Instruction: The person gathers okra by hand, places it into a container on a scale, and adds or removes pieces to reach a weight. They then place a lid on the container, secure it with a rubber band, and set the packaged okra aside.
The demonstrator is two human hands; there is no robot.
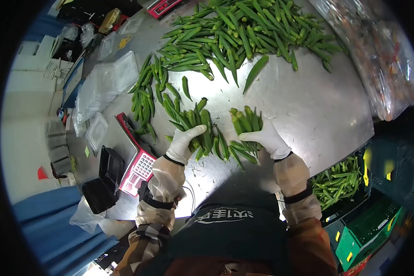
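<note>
My left hand, in a white glove, is closed around several green okra pods at the near middle of the metal table. More loose pods lie against and beside it. To its right, my right hand, also gloved, grips a bunch of okra, the thumb across the front and the pods' stem ends pointing away from me. A few single pods lie on the table between the hands. The fingers under both bunches are partly hidden.
A large okra heap covers the far side. Stacked clear plastic trays, a red scale and a black open box sit left. Plastic-wrapped goods stand far right. Below the right edge is a crate of okra.
</note>
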